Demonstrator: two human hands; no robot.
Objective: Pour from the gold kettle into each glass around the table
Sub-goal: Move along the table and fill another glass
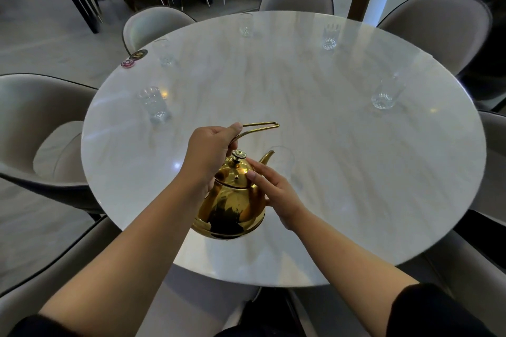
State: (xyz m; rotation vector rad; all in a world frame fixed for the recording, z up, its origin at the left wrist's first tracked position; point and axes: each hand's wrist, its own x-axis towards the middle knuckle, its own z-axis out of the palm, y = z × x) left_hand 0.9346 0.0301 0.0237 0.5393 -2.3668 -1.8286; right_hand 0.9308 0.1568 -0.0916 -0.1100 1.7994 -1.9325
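The gold kettle (pixel 232 200) is tilted over the near part of the round marble table (pixel 356 200), its spout pointing at the rim of a clear glass (pixel 283 163) just beyond it. My left hand (pixel 210 153) grips the kettle's thin wire handle. My right hand (pixel 276 194) rests flat with its fingers on the kettle's lid and side. Several more clear glasses stand around the table: near left (pixel 154 104), far left (pixel 165 55), far middle (pixel 246 25), far right (pixel 330 35) and right (pixel 386 94).
Grey upholstered chairs ring the table, such as one at the left (pixel 41 128) and one at the far right (pixel 438 30). Two round discs (pixel 134 59) lie at the table's far left edge. A dark table and more chairs stand behind.
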